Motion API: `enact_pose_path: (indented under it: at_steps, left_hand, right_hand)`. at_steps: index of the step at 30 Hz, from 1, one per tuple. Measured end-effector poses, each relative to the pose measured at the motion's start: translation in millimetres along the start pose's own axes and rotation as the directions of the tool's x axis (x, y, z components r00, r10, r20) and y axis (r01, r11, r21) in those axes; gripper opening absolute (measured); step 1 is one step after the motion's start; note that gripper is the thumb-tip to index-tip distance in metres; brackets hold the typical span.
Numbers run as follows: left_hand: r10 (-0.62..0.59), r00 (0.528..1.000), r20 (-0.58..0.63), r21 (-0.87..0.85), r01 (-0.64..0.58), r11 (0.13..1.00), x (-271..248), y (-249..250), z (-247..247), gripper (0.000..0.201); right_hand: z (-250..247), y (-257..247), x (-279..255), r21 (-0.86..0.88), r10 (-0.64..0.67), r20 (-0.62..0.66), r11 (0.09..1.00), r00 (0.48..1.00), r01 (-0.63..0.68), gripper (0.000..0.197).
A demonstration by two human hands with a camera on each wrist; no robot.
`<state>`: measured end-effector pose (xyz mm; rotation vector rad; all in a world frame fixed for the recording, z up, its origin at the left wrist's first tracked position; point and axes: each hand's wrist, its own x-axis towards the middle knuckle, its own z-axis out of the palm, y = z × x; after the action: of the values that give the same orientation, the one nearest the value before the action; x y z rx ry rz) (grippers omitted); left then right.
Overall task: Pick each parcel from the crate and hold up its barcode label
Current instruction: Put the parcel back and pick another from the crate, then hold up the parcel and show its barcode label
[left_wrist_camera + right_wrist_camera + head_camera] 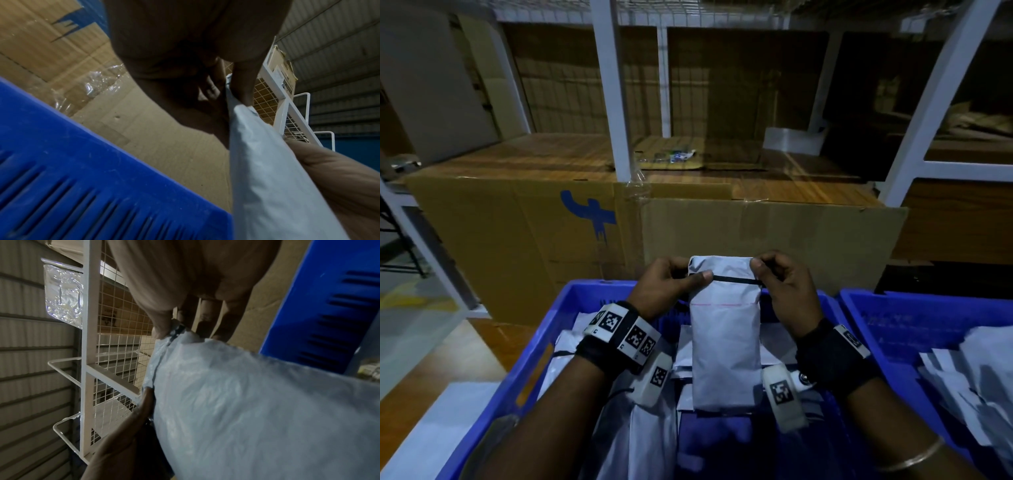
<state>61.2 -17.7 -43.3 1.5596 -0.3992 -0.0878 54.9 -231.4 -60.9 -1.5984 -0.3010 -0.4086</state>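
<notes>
The wooden shelf (558,154) carries a large cardboard box (465,85) and a white packet (792,139).

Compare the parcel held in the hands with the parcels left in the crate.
The held parcel is raised upright, pinched at its top corners by the left hand and right hand; the crate parcels lie flat and overlapping, untouched. All are pale grey bags.
</notes>
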Motion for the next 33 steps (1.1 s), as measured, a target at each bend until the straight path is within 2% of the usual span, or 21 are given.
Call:
enact_pose_path:
  at_steps: [4,7,9,11,14,16,19,22,24,27,29,31,33]
  left_hand:
    - [0.033,0.999,-0.033,0.007,-0.033,0.999,-1.4,7.1,3.7,0.023]
    - [0.028,0.996,-0.082,-0.024,-0.030,0.999,-2.3,10.0,4.3,0.028]
    - [-0.003,0.992,-0.125,-0.031,-0.001,1.000,-3.5,12.8,3.8,0.032]
    - [-0.015,0.985,-0.171,-0.040,0.008,0.999,-3.8,14.4,1.6,0.032]
    - [0.081,0.974,-0.213,-0.028,-0.089,0.996,-0.6,13.9,-5.3,0.032]
    - [0.134,0.961,-0.242,-0.009,-0.141,0.990,2.0,11.0,-10.0,0.033]
    - [0.155,0.950,-0.271,0.018,-0.156,0.988,1.5,11.3,-12.3,0.032]
    - [0.123,0.957,-0.261,0.037,-0.117,0.992,-0.3,13.0,-14.6,0.035]
    - [-0.037,0.965,-0.258,0.011,0.041,0.999,-2.4,15.6,-16.7,0.046]
    - [-0.245,0.953,-0.178,-0.020,0.245,0.969,-4.4,17.6,-19.0,0.071]
    - [-0.283,0.954,-0.100,-0.060,0.278,0.959,-6.4,20.1,-19.1,0.080]
    - [-0.270,0.963,0.009,-0.142,0.268,0.953,-6.6,20.3,-19.2,0.085]
    - [-0.225,0.968,0.114,-0.274,0.249,0.929,-5.5,16.8,-21.4,0.098]
  right_hand:
    - [2.2,-4.2,-1.3,0.033,-0.004,0.003,0.999,1.000,0.004,0.014]
    - [2.5,-6.6,-4.0,0.097,0.080,0.084,0.991,0.993,-0.088,0.005]
    - [3.3,-5.4,-8.2,0.136,0.135,0.189,0.977,0.973,-0.162,0.021]
    - [3.0,0.5,-9.6,0.080,0.135,0.268,0.984,0.954,-0.162,0.039]
    - [0.3,8.2,-9.3,0.018,0.150,0.325,0.986,0.934,-0.164,0.054]
    - [-0.1,10.1,-9.9,0.001,0.171,0.359,0.983,0.918,-0.183,0.055]
    - [4.4,9.2,-13.8,-0.012,0.163,0.388,0.985,0.907,-0.172,0.047]
    - [4.0,5.3,-13.7,-0.008,0.080,0.293,0.997,0.953,-0.081,0.037]
    - [0.4,-2.5,-11.9,-0.022,-0.003,0.202,1.000,0.979,0.008,0.031]
    - [-7.2,-14.9,-7.7,-0.081,-0.134,0.134,0.986,0.982,0.146,0.028]
    - [-10.3,-16.8,-6.4,-0.142,-0.205,0.120,0.965,0.971,0.221,0.031]
    - [-8.9,-14.0,-7.0,-0.222,-0.263,0.107,0.934,0.959,0.281,0.033]
    - [-3.7,-9.0,-8.8,-0.269,-0.340,0.169,0.887,0.925,0.375,0.038]
